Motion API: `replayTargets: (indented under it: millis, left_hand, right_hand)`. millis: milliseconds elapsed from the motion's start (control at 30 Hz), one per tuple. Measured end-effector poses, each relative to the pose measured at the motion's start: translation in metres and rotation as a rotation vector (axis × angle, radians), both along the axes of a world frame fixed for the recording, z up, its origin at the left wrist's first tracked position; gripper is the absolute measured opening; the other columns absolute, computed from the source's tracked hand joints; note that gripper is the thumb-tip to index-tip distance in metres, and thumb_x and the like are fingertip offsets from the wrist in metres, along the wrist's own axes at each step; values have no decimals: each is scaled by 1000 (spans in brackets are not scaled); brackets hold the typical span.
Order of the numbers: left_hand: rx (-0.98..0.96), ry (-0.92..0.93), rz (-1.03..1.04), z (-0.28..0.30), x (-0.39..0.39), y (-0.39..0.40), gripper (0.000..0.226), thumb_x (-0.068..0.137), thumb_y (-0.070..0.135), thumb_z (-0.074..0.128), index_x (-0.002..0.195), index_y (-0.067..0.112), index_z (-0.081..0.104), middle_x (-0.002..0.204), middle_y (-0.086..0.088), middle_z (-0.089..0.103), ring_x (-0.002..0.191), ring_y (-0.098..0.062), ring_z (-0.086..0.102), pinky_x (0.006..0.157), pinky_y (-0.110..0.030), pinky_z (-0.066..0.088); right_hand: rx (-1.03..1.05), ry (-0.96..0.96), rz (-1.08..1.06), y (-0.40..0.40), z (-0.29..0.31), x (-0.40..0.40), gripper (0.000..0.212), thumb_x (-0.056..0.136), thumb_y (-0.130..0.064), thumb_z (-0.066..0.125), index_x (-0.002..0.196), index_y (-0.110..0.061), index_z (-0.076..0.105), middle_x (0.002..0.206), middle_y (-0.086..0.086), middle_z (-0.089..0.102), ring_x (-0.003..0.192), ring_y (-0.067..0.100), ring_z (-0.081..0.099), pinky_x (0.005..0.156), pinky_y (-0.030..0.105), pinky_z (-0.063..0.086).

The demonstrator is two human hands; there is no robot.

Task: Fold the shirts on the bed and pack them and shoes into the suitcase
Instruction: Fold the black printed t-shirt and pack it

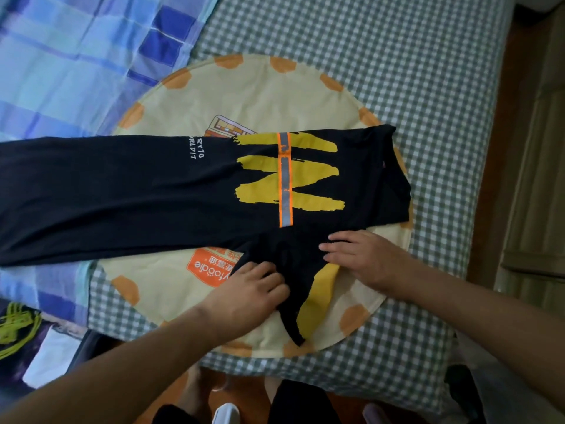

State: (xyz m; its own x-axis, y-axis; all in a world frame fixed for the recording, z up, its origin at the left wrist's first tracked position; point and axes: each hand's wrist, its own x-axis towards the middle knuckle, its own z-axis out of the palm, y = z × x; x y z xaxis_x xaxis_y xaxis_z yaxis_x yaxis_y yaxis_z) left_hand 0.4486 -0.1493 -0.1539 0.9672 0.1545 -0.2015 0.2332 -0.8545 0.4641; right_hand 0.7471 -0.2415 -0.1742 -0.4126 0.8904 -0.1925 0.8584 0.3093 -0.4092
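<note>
Shirt lies lengthwise left-right (collar right, hem left).

Checked bed under round yellow mat, blue blanket

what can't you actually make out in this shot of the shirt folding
- Black shirt, head view: its far end is cut off by the left edge of the picture.
- Round yellow mat: its middle print is covered by the shirt.
- Shoe with yellow-green laces: mostly cut off at the left edge.
- Left hand: fingertips are buried in the sleeve folds, so the grip is unclear.
- Suitcase: not identifiable in this view.
</note>
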Motion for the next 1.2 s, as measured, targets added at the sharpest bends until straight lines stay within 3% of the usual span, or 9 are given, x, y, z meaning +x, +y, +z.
replayTargets:
  millis: [133,300,400,500,600,700,867,1000,1200]
  left_hand:
    - [-931,-161,986,51,43,53,16,102,25,51,95,27,65,78,13,66,69,-7,61,64,-27,49]
    - [-1493,-71,1449,56,53,127,34,98,41,61,123,19,69,114,-5,76,105,-25,73,95,-42,54]
    - [-1405,8,1526,37,43,117,32,94,36,67,122,20,68,115,-3,75,107,-25,71,96,-45,55]
    - [-1141,-85,1667,24,32,112,12,100,19,62,108,14,69,105,-8,75,98,-29,73,88,-47,60]
    - [-818,-74,1678,21,25,116,25,104,29,56,96,10,69,91,-14,71,86,-33,71,74,-44,63]
    - [-641,-27,1612,13,25,119,29,103,35,55,98,8,67,91,-17,70,81,-36,70,76,-51,62]
    - [-414,-87,1643,16,41,105,28,100,32,58,121,16,48,103,5,59,97,-24,59,91,-39,49]
    - [215,-119,1092,9,53,75,28,97,27,58,120,11,57,133,-13,49,123,-34,47,98,-45,39]
    - [247,269,628,-32,54,75,70,100,61,20,163,30,13,171,-9,3,157,-33,-6,126,-51,5]
  right_hand:
    - [-188,462,-677,47,45,0,24,104,-28,48,101,-16,68,90,0,70,84,15,64,77,37,52]
    - [-348,470,-1066,100,35,7,22,99,-40,60,109,-23,66,78,-21,68,73,-10,59,69,22,44]
    - [-365,411,-1125,94,20,2,16,98,-29,63,109,-19,68,104,-3,73,101,13,67,86,31,51]
    - [-280,336,-1182,84,23,-3,8,99,-19,61,98,-14,68,91,-2,71,93,18,66,80,32,51]
    - [-298,191,-1203,75,25,-4,12,95,-18,63,83,-16,66,80,-2,66,83,21,62,69,33,49]
    - [-389,22,-1165,67,26,-7,15,89,-16,64,74,-18,66,99,1,61,89,23,59,64,30,42]
    - [-278,-128,-1035,97,40,-19,35,96,-37,57,126,-20,60,120,2,60,113,26,49,92,44,45]
    - [-60,31,-979,160,26,-36,43,101,-38,52,136,-14,51,120,4,63,112,28,52,93,45,45]
    - [142,-98,-868,178,-5,-33,25,101,-23,56,125,-14,56,114,4,63,102,27,54,86,42,45]
